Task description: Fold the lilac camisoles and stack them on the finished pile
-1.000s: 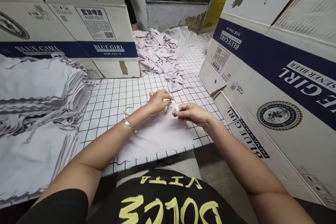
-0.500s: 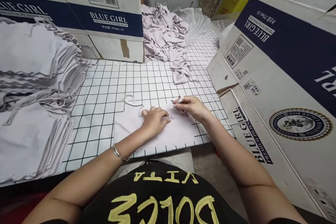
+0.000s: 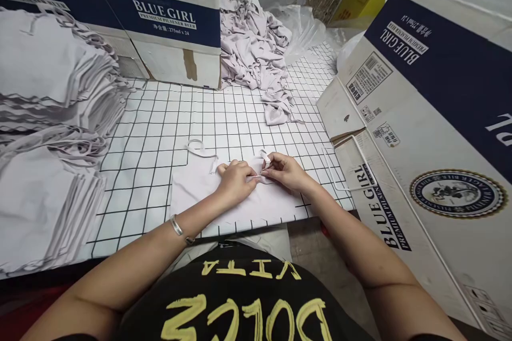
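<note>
A pale lilac garment with thin straps (image 3: 276, 203) lies flat at the front edge of the table. My left hand (image 3: 237, 181) rests on its upper middle, with thumb and forefinger pinching the fabric edge. Close by on the right, my right hand (image 3: 287, 172) is closed in a pinch on the same edge, at the foot of a short strap (image 3: 264, 156) that curls up by the fingers. The other strap (image 3: 201, 153) lies loose in a loop on the upper left. What exactly sits between the fingertips is partly hidden.
Folded stacks of similar garments (image 3: 36, 192) stand on the left of the grid-patterned tabletop (image 3: 168, 128). A crumpled heap of lilac fabric (image 3: 256, 42) lies at the back beside clear plastic (image 3: 300, 26). Large cartons stand at back left (image 3: 172, 64) and along the right (image 3: 440, 133).
My right hand has come down and left, closer to my left hand, and now pinches the garment's edge. The short strap stands above its fingers. My left hand stays almost in place.
</note>
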Available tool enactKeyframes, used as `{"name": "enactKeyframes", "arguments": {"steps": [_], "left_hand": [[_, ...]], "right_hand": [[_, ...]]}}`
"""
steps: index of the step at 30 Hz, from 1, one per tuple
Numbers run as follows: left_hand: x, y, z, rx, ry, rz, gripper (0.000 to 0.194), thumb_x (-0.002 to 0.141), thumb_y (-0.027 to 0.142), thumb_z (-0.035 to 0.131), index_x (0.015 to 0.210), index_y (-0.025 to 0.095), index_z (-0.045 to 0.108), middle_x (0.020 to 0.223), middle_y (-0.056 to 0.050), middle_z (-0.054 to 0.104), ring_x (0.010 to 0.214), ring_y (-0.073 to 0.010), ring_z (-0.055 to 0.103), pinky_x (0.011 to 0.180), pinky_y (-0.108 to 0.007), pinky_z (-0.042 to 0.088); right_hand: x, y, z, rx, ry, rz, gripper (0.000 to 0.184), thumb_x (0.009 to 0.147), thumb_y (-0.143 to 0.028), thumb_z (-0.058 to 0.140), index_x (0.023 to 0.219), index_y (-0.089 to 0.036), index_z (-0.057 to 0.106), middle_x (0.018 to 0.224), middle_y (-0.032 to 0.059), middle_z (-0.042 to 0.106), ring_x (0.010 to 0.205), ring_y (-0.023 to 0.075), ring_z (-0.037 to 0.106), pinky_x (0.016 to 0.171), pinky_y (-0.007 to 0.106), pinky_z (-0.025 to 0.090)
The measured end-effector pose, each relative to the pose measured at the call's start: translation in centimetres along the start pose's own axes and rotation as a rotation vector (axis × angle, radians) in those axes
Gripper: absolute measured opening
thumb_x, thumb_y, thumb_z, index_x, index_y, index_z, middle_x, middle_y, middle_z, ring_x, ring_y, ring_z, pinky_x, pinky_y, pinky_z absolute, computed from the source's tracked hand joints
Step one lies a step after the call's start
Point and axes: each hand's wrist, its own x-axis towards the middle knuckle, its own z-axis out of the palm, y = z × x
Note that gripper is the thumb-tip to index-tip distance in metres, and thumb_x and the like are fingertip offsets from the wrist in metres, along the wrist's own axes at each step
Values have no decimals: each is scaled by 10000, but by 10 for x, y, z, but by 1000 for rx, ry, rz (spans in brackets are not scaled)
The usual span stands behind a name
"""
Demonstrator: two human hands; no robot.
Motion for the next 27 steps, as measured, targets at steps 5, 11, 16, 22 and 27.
{"name": "enactKeyframes", "arguments": {"steps": [5,11,16,22,27], "left_hand": [[0,0,0,3,-13,4,149,824,325,648,738,215,702,920,-31,709,988,-244,506,877,-437,239],[0,0,1,-6,-20,-2,133,820,301,649,736,207,690,912,-25,705,999,-244,508,881,-438,231],[0,1,0,-12,-20,-2,134,816,288,642,721,205,686,901,-25,704,993,-247,508,876,-438,236],[1,-1,-1,-11,-37,3,109,799,263,646,724,191,677,904,-20,707,988,-238,517,863,-441,238],[6,3,2,21,-53,17,154,837,316,612,763,202,684,911,-27,693,1000,-246,518,869,-442,250]], "right_hand": [[-3,1,3,-39,3,2,231,740,-325,730,821,-183,568,787,-6,601,724,128,562,709,280,452],[-2,5,6,-82,41,-35,164,768,-293,689,818,-187,574,798,-1,609,733,133,573,714,282,449],[-4,6,5,-97,9,-65,136,783,-286,669,819,-190,581,785,-3,603,734,140,579,718,291,452],[-3,16,18,-72,90,-134,113,760,-237,668,804,-189,577,791,-5,606,739,144,580,711,290,463],[0,17,29,-164,248,-159,95,772,-266,625,780,-197,560,754,0,604,716,157,576,685,298,461]]}}
